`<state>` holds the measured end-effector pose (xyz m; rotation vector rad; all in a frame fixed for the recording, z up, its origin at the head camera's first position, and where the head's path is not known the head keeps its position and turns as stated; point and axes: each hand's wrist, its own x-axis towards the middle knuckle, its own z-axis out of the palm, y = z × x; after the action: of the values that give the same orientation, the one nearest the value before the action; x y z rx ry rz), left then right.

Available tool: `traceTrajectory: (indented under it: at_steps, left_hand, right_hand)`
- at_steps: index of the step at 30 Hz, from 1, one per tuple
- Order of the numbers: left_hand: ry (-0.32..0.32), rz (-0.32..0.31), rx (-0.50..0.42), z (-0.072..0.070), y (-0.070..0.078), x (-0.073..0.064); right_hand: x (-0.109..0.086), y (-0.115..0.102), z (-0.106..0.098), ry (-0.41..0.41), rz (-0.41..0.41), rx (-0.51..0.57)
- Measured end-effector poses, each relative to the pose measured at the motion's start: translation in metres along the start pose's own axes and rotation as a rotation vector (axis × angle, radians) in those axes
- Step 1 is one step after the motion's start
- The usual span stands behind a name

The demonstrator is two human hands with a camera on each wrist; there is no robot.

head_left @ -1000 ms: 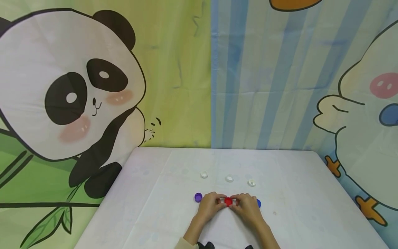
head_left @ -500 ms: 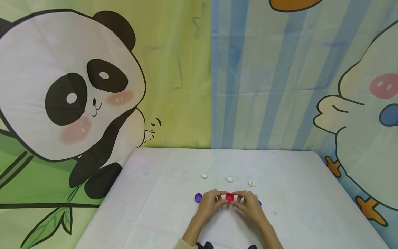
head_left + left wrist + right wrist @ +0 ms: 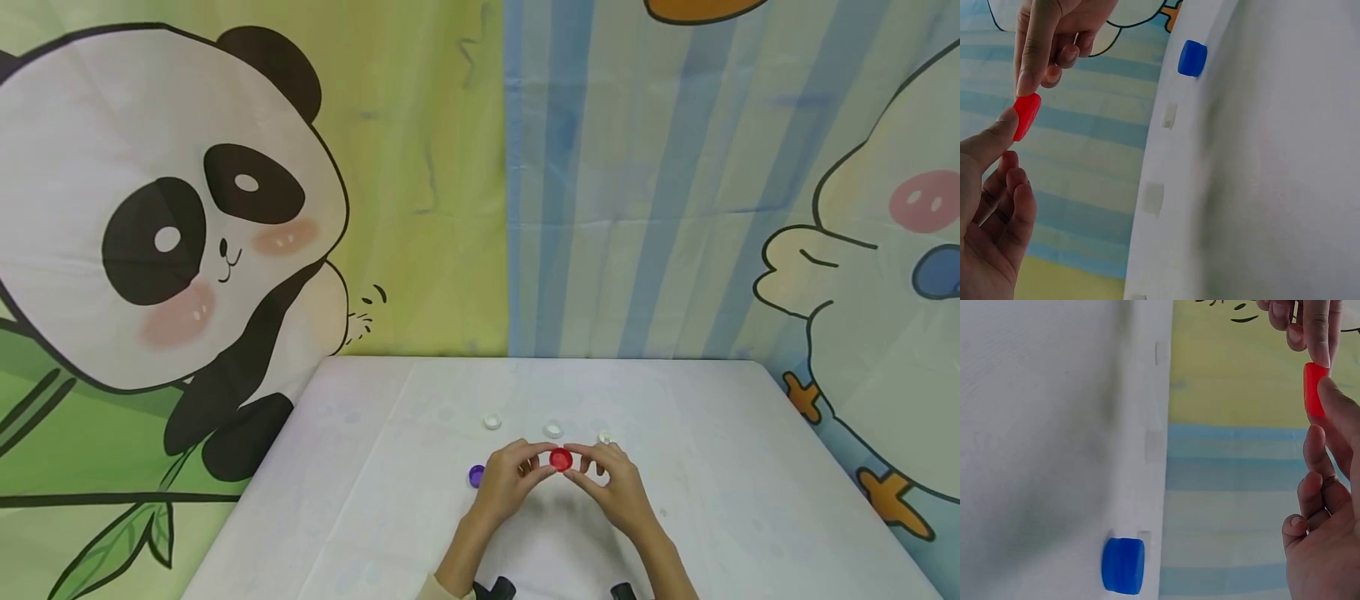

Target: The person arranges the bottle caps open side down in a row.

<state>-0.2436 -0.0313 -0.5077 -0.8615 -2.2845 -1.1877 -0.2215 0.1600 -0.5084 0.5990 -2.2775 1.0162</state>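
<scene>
Both hands hold one red bottle cap (image 3: 561,459), raised over the white table. My left hand (image 3: 501,485) pinches its left side between thumb and forefinger, and my right hand (image 3: 621,493) pinches the right side likewise. In the left wrist view the red cap (image 3: 1027,117) stands edge-on between the fingertips, and the remaining fingers are loosely bent. A purple cap (image 3: 476,476) lies just left of the left hand. On the table is a blue cap (image 3: 1124,565), hidden behind the right hand in the head view.
Three whitish round pieces stand in a row farther back: one at left (image 3: 492,422), a middle piece (image 3: 552,429) and a right piece (image 3: 604,437), partly covered by the right hand. Behind the table (image 3: 390,500) hang curtains (image 3: 420,167) with cartoon animals.
Both hands have lifted the red cap up and away from the body, slightly rightward, its open face tilting toward the camera. The right hand now covers the blue cap in the head view.
</scene>
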Motion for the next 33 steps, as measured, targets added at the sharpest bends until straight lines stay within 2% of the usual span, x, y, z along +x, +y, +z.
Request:
traceTrajectory:
  at_steps: [10, 23, 27, 33]
  left_hand:
    - [0.000, 0.022, -0.055, -0.005, 0.010, 0.002]
    - [-0.018, -0.043, -0.108, -0.004, 0.011, 0.002]
    - [-0.027, -0.068, -0.146, -0.004, 0.012, 0.002]
    - [-0.030, -0.088, -0.216, -0.005, 0.016, 0.003]
  right_hand:
    - [-0.001, -0.006, -0.009, -0.008, 0.061, 0.007]
    - [0.000, -0.006, -0.010, 0.018, 0.019, 0.002]
    - [0.000, -0.005, -0.009, 0.020, 0.030, -0.007]
    - [-0.001, -0.003, -0.008, 0.019, 0.001, -0.002]
